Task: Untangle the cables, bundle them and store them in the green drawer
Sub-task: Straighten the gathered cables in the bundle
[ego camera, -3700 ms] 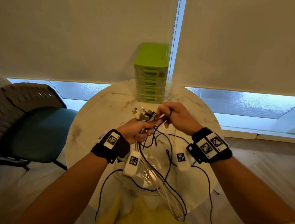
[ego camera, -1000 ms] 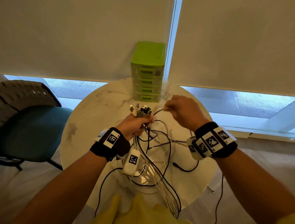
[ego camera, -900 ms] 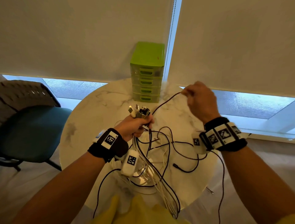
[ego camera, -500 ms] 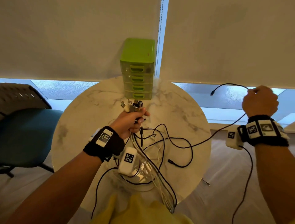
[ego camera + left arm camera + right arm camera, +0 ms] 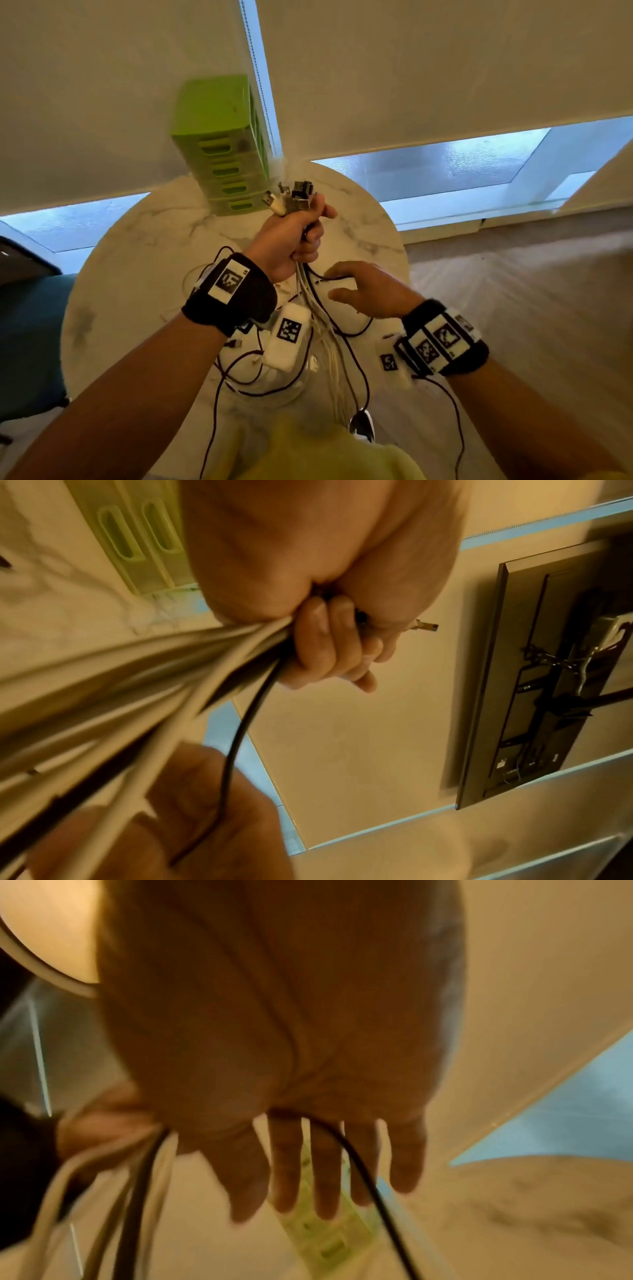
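Note:
My left hand is raised over the round marble table and grips a bundle of white and black cables. Their plugs stick up out of the fist. In the left wrist view my fingers curl tight round the cables. Just below and to the right, my right hand has straight, spread fingers. A thin black cable lies loosely across the fingers. The green drawer unit stands at the table's far edge, its drawers closed.
Loose loops of black and white cable lie on the table's near part, some hanging over the front edge. A teal chair stands at the left. Wooden floor lies to the right. A dark wall-mounted screen shows in the left wrist view.
My right hand had pulled one black cable far out to the right; it has let go and come back beside the left fist with fingers spread. The left hand kept its grip.

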The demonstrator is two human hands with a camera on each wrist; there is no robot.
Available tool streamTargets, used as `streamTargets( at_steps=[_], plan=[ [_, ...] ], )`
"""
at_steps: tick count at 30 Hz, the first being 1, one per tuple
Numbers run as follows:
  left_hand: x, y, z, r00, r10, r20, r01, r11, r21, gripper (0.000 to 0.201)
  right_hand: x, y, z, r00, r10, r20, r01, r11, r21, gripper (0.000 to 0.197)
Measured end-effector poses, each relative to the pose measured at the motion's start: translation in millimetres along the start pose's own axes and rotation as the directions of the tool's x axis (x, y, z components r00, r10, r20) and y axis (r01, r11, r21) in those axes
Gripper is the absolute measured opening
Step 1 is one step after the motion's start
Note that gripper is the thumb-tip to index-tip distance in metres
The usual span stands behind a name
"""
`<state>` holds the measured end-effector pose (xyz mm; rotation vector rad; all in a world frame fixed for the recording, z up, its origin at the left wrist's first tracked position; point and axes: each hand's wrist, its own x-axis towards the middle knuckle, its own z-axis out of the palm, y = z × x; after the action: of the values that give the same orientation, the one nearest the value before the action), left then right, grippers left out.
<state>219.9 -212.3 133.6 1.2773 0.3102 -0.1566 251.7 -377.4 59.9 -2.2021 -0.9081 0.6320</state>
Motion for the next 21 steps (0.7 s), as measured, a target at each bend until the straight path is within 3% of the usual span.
streamTargets(
  at_steps=[2, 5, 9, 13, 18, 21],
  plan=[
    [3.2, 0.8, 7.5, 1.000, 0.009, 0.004, -0.009, 1.000, 0.004, 0.032, -4.1, 22.3, 5.8, 0.997, 0.040, -0.061, -0.033, 0.994, 0.107, 0.005],
    [8.9, 3.1, 14.2, 1.000, 0.022, -0.003, -0.022, 1.000, -0.006, 0.033, -17.4, 65.5, -7.5, 0.968, 0.227, -0.102, -0.187, 0.934, 0.305, 0.012],
    [15.3, 3.4, 26.7, 1.000, 0.028, -0.003, -0.029, 1.000, -0.009, 0.033, -47.6, 110.2, -33.6, 0.888, 0.410, -0.208, -0.293, 0.853, 0.431, 0.011],
    [22.6, -1.7, 45.7, 1.000, 0.020, 0.000, -0.020, 1.000, 0.007, 0.033, -68.9, 138.1, -44.3, 0.809, 0.483, -0.335, -0.271, 0.812, 0.517, 0.025],
    [31.6, -4.5, 64.1, 1.000, -0.003, 0.014, 0.003, 0.999, 0.040, 0.034, -80.5, 154.5, -49.6, 0.740, 0.520, -0.426, -0.201, 0.776, 0.598, 0.012],
    [35.2, -6.8, 71.3, 1.000, -0.026, 0.014, 0.026, 0.998, 0.052, 0.033, -86.3, 161.7, -59.0, 0.680, 0.545, -0.490, -0.093, 0.727, 0.680, 0.008]
  ],
)
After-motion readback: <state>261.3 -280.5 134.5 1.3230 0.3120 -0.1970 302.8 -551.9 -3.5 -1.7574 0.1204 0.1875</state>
